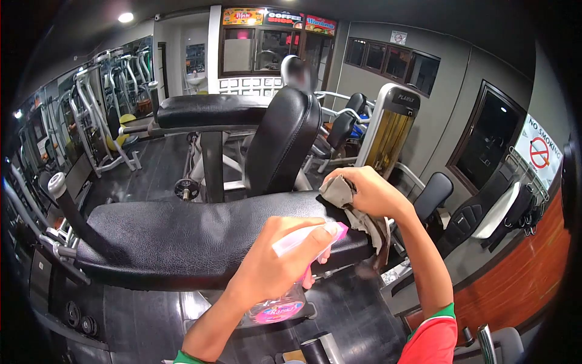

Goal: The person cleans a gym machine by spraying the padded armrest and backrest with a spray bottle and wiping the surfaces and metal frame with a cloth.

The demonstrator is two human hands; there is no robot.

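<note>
Spray bottle [285,291], clear with a pink label and pink trigger, sits in the left hand [276,264] just in front of the black seat pad [182,233], nozzle aimed at the pad. The fingers wrap around the bottle's neck, one on the trigger. The right hand [370,194] rests on the pad's far right corner, fingers bunched around a grey cloth [348,203] that hangs over the pad's edge. Behind the pad rises the black backrest [282,139].

a ceiling light [125,17] is glowing over dark flooring [151,164]. mirrors [91,103] are lining the left wall; a no smoking sign [539,150] is hanging right.
</note>
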